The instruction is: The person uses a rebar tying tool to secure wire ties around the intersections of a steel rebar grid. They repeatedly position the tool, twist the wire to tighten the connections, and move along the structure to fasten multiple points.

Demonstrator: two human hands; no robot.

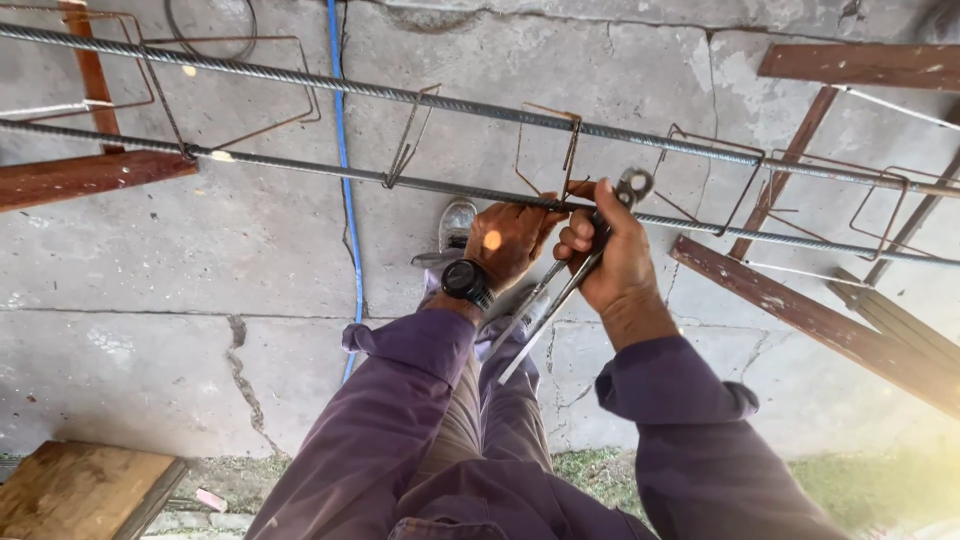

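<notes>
The person wears a purple long-sleeved work shirt (400, 420) with loose cuffs, khaki trousers (470, 420), a black round wristwatch (467, 282) on the left wrist, and a grey-white shoe (457, 226).

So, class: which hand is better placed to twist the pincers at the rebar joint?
Probably the right hand: it grips the pincers, their head at the rebar. The left hand holds the bar.

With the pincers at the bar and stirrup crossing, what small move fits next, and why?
Probably twist the pincers in the right hand to tighten the tie: their head sits at the crossing of the rebar and a stirrup, and the left hand grips that bar.
</notes>
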